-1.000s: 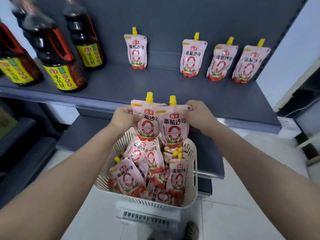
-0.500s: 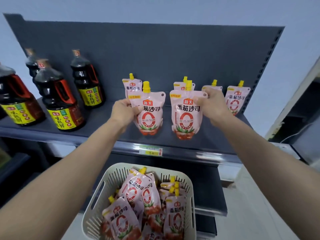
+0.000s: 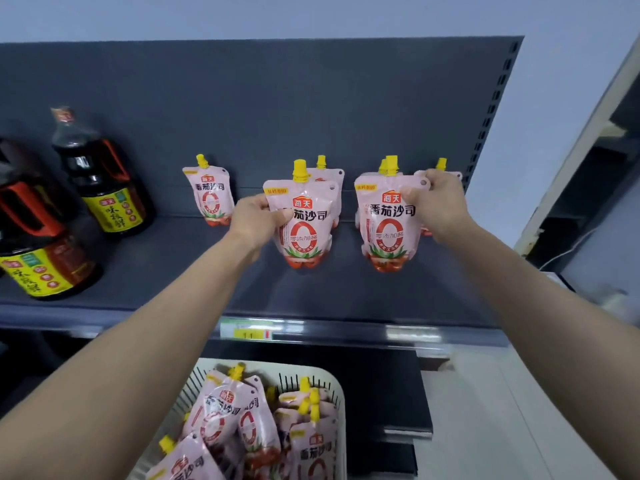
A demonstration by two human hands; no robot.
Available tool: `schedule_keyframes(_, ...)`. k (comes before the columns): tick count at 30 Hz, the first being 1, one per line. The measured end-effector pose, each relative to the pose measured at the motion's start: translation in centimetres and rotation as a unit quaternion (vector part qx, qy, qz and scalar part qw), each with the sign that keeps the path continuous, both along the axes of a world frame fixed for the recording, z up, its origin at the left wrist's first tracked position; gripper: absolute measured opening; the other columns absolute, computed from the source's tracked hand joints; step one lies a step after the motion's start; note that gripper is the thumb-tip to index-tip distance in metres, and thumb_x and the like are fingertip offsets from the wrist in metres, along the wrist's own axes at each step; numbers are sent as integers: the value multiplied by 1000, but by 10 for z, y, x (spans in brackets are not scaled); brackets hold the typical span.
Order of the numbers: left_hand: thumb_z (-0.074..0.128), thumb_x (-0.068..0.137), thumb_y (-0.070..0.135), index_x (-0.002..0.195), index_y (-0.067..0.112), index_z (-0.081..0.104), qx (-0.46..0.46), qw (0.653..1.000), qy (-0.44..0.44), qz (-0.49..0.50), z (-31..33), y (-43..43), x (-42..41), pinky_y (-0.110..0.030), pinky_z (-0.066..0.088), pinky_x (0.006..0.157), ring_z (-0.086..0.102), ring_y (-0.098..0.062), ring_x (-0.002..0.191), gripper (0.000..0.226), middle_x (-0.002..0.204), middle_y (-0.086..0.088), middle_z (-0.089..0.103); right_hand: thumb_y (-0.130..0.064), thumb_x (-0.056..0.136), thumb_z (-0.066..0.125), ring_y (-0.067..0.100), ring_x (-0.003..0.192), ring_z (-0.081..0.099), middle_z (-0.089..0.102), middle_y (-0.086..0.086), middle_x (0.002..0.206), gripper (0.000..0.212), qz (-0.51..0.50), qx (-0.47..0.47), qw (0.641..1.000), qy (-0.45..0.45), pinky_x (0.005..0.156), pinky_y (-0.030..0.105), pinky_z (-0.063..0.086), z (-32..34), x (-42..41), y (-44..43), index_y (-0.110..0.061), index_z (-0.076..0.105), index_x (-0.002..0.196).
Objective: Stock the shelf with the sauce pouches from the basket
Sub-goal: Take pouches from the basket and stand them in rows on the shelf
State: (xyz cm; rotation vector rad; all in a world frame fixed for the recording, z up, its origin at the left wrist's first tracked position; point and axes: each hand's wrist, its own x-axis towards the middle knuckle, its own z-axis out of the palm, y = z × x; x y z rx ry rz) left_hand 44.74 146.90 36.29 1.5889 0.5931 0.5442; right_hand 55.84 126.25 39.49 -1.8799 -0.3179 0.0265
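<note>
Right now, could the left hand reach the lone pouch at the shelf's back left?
Probably yes: bare shelf leaves the way to the lone pouch free, though the left hand grips a second pouch.

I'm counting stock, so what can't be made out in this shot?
Head view:
Back-row pouches: mostly hidden by left-held pouch, right-held pouch, right hand.
Basket: cut off by bottom edge, pouch count unknown.
Price tag: blurred, unreadable.
Left bottle: cut by left edge.
</note>
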Motion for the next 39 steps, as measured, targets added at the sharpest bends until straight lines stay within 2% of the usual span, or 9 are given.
schedule_keyframes(3, 60, 86, -2, 108, 0, 65, 4, 1000, 6, -18, -3, -20, 26, -22, 51, 62, 64, -19, 80, 23, 105, -12, 67, -3, 90, 57, 28, 83, 69, 68, 12, 99, 26, -23, 11, 1000, 11, 77, 44, 59, -4, 22, -26, -3, 61, 116)
schedule_keyframes(8, 59, 85, -3, 108, -1, 64, 3, 999, 9, -43, -8, -50, 66, -15, 53, 52, 63, -11, 70, 23, 109, -15, 67, -3, 88, 59, 37, 87, 70, 70, 21, 99, 7, -53, 0, 998, 18, 78, 54, 57, -16, 64, -61, -7, 58, 83)
schedule_keyframes(13, 58, 86, -4, 110, -3, 63, 0, 999, 13, -38, -8, -71, 96, -12, 50, 47, 63, -22, 87, 25, 112, -17, 66, -4, 88, 58, 40, 89, 69, 68, 26, 101, 19, -56, -1, 998, 19, 79, 57, 56, -27, 99, -75, 12, 56, 98)
schedule_keyframes(15, 58, 86, -3, 110, -3, 63, 4, 999, 22, -36, -9, -77, 106, -11, 48, 45, 63, -20, 84, 25, 114, -18, 66, -4, 88, 58, 39, 89, 69, 68, 22, 96, 9, -48, -11, 999, 16, 79, 55, 57, -32, 112, -77, 2, 55, 81)
schedule_keyframes(19, 58, 86, -4, 110, -5, 63, 2, 999, 33, -28, -17, -82, 121, -9, 48, 42, 64, -22, 84, 24, 115, -21, 66, -4, 89, 56, 33, 84, 66, 64, 11, 86, 31, -32, -9, 999, 25, 78, 46, 57, -45, 132, -75, -17, 45, 64)
schedule_keyframes(23, 59, 86, -3, 108, -3, 64, -6, 999, 43, -20, -22, -81, 132, -11, 50, 43, 63, -19, 82, 23, 115, -19, 67, -2, 90, 53, 27, 81, 64, 64, 8, 89, 30, -17, 13, 999, 40, 68, 35, 56, -55, 150, -70, -18, 47, 66)
schedule_keyframes(28, 58, 86, -5, 111, -6, 62, -19, 999, 41, -22, -28, -79, 143, -11, 50, 43, 63, -16, 73, 26, 114, -21, 66, 0, 90, 53, 27, 84, 65, 65, 10, 94, 28, -6, 28, 998, 55, 67, 31, 55, -65, 166, -68, -18, 50, 70)
schedule_keyframes(33, 57, 86, -6, 113, -6, 62, -31, 998, 42, -27, -36, -78, 151, -12, 51, 45, 63, -13, 71, 27, 115, -20, 65, 0, 90, 53, 11, 71, 61, 63, -2, 80, 28, 14, 45, 998, 51, 56, 17, 48, -71, 172, -71, -22, 50, 72)
schedule_keyframes(39, 58, 86, -4, 112, -4, 63, -37, 998, 55, -21, -44, -76, 156, -15, 54, 52, 65, -17, 77, 26, 115, -19, 66, 2, 89, 55, 9, 78, 64, 66, -4, 86, 26, 58, 71, 993, 72, 65, 21, 54, -77, 172, -78, -23, 58, 81)
